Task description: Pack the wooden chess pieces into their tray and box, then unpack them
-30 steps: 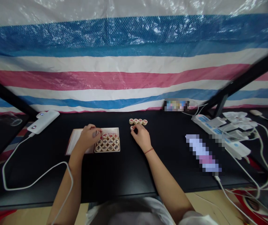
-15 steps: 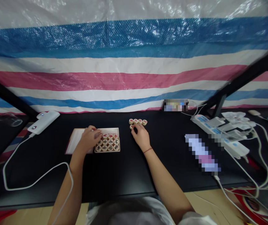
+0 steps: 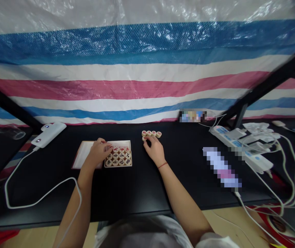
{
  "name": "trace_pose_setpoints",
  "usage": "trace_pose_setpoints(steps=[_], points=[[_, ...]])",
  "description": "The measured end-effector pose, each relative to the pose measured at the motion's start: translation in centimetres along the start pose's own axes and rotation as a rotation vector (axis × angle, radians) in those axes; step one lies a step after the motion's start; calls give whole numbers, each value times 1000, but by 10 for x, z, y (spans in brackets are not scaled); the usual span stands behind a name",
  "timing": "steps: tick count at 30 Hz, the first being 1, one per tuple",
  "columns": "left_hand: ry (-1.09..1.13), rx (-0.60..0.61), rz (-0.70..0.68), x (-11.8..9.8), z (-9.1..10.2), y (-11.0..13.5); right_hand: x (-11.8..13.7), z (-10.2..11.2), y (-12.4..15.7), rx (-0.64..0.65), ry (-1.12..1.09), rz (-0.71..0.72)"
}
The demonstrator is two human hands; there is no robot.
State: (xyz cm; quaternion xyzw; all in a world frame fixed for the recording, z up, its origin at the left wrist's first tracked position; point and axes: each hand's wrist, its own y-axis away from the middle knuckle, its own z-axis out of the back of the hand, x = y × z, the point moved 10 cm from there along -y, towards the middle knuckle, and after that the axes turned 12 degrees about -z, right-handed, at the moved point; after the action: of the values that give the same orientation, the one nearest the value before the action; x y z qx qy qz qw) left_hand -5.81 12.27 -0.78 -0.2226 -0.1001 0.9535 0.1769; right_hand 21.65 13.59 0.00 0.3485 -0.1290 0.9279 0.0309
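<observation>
My left hand (image 3: 98,151) rests over the left edge of a shallow wooden tray (image 3: 118,141) filled with rows of round wooden xiangqi pieces (image 3: 118,156), which bear red and black characters. Its fingertips reach the nearest pieces, and I cannot tell whether they hold one. My right hand (image 3: 154,148) sits further right, its fingers pinching a single piece (image 3: 144,138). Just beyond those fingers, several more pieces (image 3: 151,133) lie in a short row on the table. A red-rimmed box lid (image 3: 83,155) with a white inside lies beneath my left palm.
The pieces lie on a black table (image 3: 126,186). A white power bank (image 3: 48,135) with a looping cable and a glass (image 3: 11,132) stand at left. At right are a pixelated object (image 3: 222,168) and a power strip (image 3: 240,147) with tangled cords. A striped tarp (image 3: 137,86) hangs behind.
The whole view has tilted slightly. My left fingers have shifted a little at the tray's edge, and my right hand has barely moved.
</observation>
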Motion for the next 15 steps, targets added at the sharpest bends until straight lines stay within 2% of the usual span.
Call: trace_pose_setpoints(steps=[6, 9, 13, 15], points=[[7, -3, 30, -6, 11, -2, -4, 6, -3, -31, -77, 7], [97, -47, 41, -13, 22, -5, 1, 14, 0, -77, -131, 23], [366, -225, 106, -30, 32, -5, 33, 13, 17, -31, -215, 173], [465, -215, 111, -46, 24, -7, 56, 7, 30, 38, -273, 294]])
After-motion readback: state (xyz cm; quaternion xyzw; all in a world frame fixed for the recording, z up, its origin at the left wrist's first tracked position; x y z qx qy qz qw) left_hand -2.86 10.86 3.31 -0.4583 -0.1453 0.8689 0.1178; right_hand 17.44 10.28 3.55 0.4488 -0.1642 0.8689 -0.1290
